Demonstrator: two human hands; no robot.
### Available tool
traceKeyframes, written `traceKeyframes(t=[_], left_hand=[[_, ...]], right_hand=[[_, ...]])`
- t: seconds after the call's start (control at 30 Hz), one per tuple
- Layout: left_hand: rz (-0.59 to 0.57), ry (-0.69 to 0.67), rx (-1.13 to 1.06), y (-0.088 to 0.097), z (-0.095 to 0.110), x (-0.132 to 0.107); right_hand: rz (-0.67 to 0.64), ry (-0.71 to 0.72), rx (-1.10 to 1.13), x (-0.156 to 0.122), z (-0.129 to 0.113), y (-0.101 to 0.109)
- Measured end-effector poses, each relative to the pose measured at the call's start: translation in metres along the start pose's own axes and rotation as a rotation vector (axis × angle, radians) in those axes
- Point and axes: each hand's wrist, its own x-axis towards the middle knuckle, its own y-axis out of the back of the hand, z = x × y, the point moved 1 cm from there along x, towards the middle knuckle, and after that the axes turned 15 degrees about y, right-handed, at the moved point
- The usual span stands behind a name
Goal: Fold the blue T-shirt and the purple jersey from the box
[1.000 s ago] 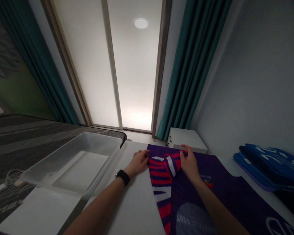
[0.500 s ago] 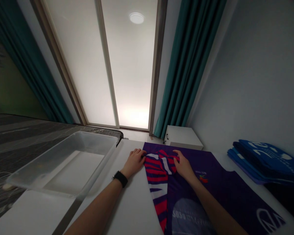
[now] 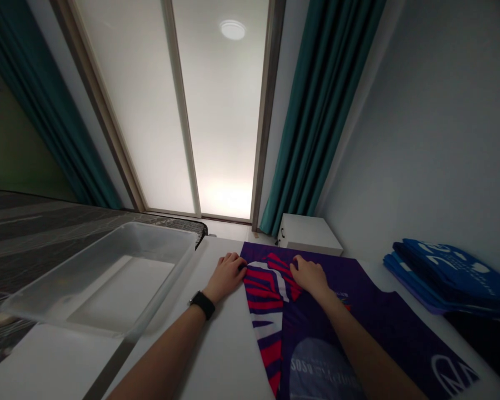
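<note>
From my remote seat, the purple jersey (image 3: 320, 328) lies flat at 12 o'clock on the white table (image 3: 220, 355), its red, white and navy striped panel (image 3: 266, 291) folded over. My left hand (image 3: 225, 278), a black watch (image 3: 203, 305) on its wrist, is curled with its fingertips at the striped edge; I cannot tell whether it is pinching the cloth. My right hand (image 3: 310, 276) lies open, palm down, on the stripes, gripping nothing I can see. That hand partly hides a small printed logo (image 3: 345, 300). The pale lettering (image 3: 316, 378) on the grey circle reads upside down, too small to make out. A clear plastic bin (image 3: 166, 236) sits at 10 o'clock, a folded blue fabric stack (image 3: 441, 275) at 2 o'clock.
</note>
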Motion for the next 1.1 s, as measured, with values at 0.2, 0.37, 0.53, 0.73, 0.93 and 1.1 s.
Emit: traceKeyframes(t=[0.2,0.37,0.53,0.73,0.93,1.1], left_hand=[[-0.009,-0.006,0.008,-0.001,-0.002,0.001],[-0.028,0.014,0.000,0.001,-0.001,0.000],[-0.016,0.024,-0.020,0.001,-0.001,-0.001],[-0.003,0.047,-0.032,0.003,-0.001,0.000],[-0.004,-0.020,-0.134,0.005,-0.001,-0.001],[-0.028,0.036,-0.209,0.007,-0.004,0.000]], right_hand=[[0.028,0.119,-0.065,0.034,-0.024,-0.005],[0.062,0.163,-0.046,0.054,-0.033,-0.020],[0.093,0.222,-0.004,0.062,-0.032,-0.029],[0.148,0.301,0.048,0.059,-0.035,-0.030],[0.171,0.298,0.070,0.058,-0.042,-0.031],[0.136,0.303,0.045,0.055,-0.041,-0.027]])
